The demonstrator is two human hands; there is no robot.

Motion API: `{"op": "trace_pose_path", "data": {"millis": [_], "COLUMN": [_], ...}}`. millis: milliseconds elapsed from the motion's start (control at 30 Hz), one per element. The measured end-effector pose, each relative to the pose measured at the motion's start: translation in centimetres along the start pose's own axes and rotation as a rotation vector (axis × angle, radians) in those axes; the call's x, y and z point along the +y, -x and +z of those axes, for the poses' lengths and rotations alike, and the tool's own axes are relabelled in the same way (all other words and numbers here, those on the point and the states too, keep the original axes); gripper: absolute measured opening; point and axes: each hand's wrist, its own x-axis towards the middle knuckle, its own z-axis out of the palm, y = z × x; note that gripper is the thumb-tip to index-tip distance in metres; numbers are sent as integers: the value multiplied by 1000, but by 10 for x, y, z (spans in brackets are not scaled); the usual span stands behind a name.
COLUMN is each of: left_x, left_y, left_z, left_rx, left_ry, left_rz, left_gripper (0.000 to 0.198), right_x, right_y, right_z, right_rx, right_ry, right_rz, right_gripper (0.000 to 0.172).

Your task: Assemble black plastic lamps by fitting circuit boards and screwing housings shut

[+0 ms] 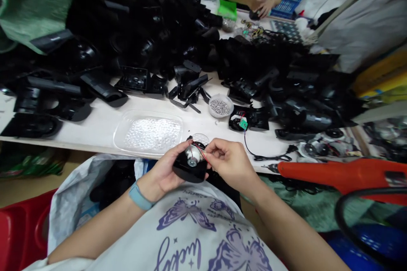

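Note:
My left hand (163, 173) grips a black plastic housing (190, 173) in front of my chest, just off the table's near edge. Inside the housing sits a small motor (192, 160) in a white mount, and a clear mesh-like round piece (201, 138) shows at its far end. A thin red wire (201, 152) runs from the motor area to the fingertips of my right hand (231, 164), which are pinched on it. Fingers partly cover the housing's right side.
A clear tray (118, 137) of shiny small parts and a bowl (229, 101) of screws stand beyond. Black housings (136, 78) pile across the table. A wired housing with a green circuit board (243, 124) lies right, near an orange electric screwdriver (318, 173). A co-worker's hands (262, 4) are opposite.

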Motion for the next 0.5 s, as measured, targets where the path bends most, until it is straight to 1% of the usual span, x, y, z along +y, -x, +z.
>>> {"op": "trace_pose_path", "data": {"millis": [133,233,333,433,500], "left_x": [-1,-2,-5,-6,-7], "left_y": [0,0,-1,-2,-2], "left_z": [1,3,3,3,2], "left_rx": [34,93,140,133,126], "left_ry": [34,27,-3,-12,-9], "left_rz": [-12,12,27,18,19], "left_gripper": [28,24,24,26,23], "right_x": [-1,-2,-3,-1,0], "right_y": [-2,-2,-1,-1,-1], "right_z": [-2,-4,-5,-4,-3], "right_rx": [-33,-57,-70,-69,-59], "right_ry": [-24,23,78,45,19], "right_rz": [-5,-9,-13,4,5], "right_gripper": [11,11,12,12,12]}}
